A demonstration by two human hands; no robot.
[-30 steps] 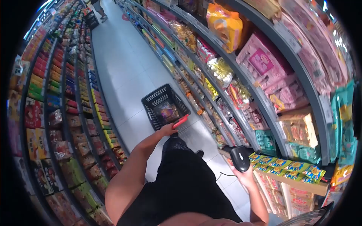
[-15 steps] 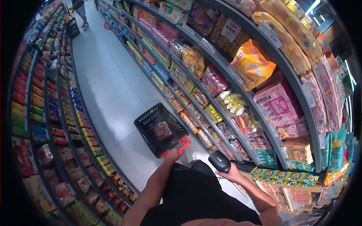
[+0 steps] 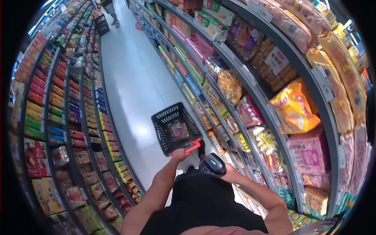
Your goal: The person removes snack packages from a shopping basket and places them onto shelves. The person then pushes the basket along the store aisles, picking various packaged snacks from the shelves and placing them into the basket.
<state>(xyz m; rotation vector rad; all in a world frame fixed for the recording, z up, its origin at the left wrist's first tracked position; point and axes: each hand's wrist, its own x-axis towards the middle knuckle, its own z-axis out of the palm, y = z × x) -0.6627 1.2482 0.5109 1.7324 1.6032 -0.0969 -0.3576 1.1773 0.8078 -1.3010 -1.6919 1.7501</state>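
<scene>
My left hand (image 3: 179, 154) is closed on the red handle (image 3: 192, 146) of a black shopping basket (image 3: 159, 135). Inside the basket lies a clear pack of brown snacks with a purple label (image 3: 179, 132). To the right, my right hand (image 3: 232, 174) is wrapped round a black, rounded device (image 3: 215, 163), held close to my body. Part of that hand is hidden behind the device.
Shelves of packaged snacks (image 3: 91, 129) line the left side. Taller shelves on the right hold an orange bag (image 3: 294, 107) and pink packs (image 3: 309, 150). A person (image 3: 111, 11) stands far up the aisle beside another black basket (image 3: 102, 24).
The right-hand shelves have slid down and to the right in view, showing more of their upper goods. The black device has come closer to the basket handle. Both hands keep their holds.
</scene>
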